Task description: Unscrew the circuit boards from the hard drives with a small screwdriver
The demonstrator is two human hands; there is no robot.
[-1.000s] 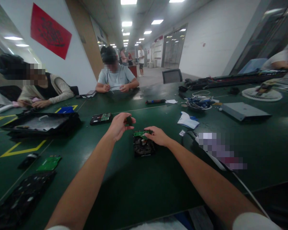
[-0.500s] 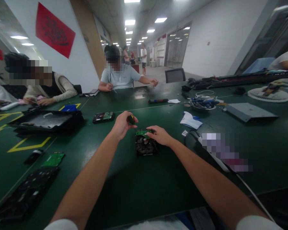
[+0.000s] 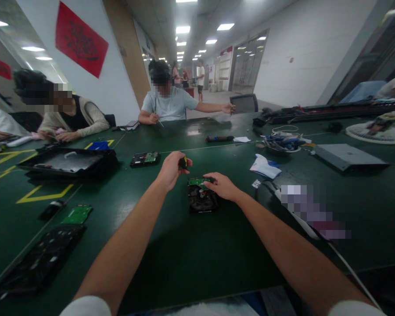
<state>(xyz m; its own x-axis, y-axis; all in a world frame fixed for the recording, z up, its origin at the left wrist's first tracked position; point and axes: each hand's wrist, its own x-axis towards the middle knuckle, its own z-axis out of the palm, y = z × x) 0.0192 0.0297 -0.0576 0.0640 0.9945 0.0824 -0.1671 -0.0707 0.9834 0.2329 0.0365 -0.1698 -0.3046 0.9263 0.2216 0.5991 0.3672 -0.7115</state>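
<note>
A black hard drive (image 3: 201,199) with a green circuit board on its far end lies on the dark green table (image 3: 191,259) in front of me. My right hand (image 3: 221,186) rests on the drive's far right corner, fingers pressed on the green board. Just left of the drive and above it, my left hand (image 3: 171,167) is closed round a small dark screwdriver handle (image 3: 183,163) with a yellow mark, held upright over the drive's far left corner.
Another hard drive (image 3: 145,158) lies farther left. A black tray (image 3: 66,161) sits at the left, with a green board (image 3: 77,214) and a black panel (image 3: 39,263) nearer. Cloth (image 3: 263,166), cables (image 3: 283,141) and a grey box (image 3: 349,156) are to the right. People sit across the table.
My hands stay on the drive and the tool almost unmoved. The person across the table has stretched an arm out to the right.
</note>
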